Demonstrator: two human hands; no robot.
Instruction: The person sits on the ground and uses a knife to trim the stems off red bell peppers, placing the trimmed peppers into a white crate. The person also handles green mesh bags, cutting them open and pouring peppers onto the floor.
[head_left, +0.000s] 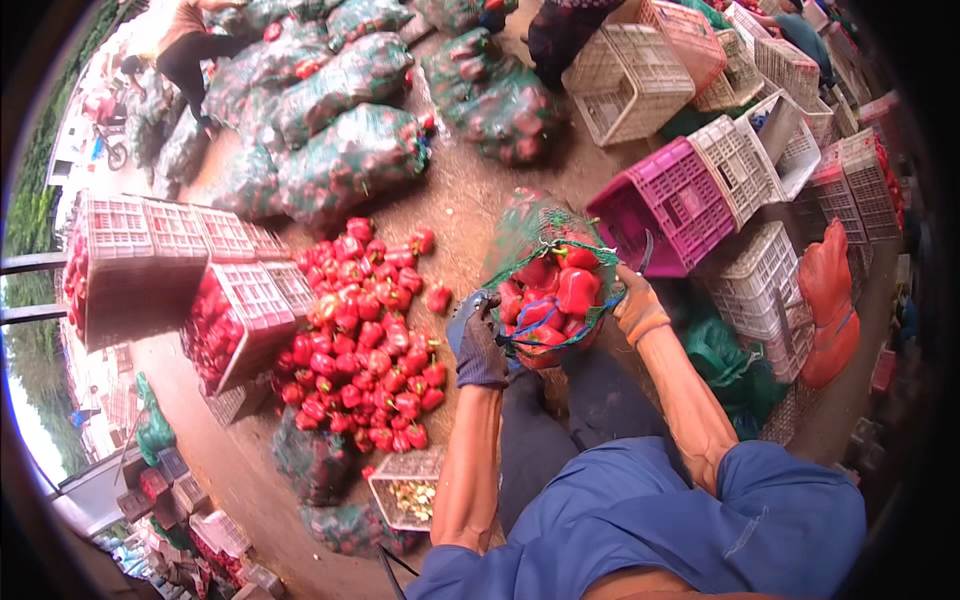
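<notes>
A green mesh sack (517, 232) full of red bell peppers (577, 291) stands before my legs, its mouth facing up at me. My left hand (478, 341), in a dark glove with a blue-grey part, grips the left side of the rim near a blue drawstring (536, 322). My right hand (637, 304), in an orange and grey glove, holds the right side of the rim. A small curved metal blade (647, 251) sticks up by the right fingers; how it is held is not plain. A large heap of red bell peppers (367, 345) lies on the floor to the left.
Filled mesh sacks (352, 161) lie ahead. Crates of peppers (247, 315) stand on the left, a crate with pale scraps (409, 491) near my left forearm. A purple plastic crate (667, 206) and pale crates (750, 277) are on the right. Other people (187, 45) are farther off.
</notes>
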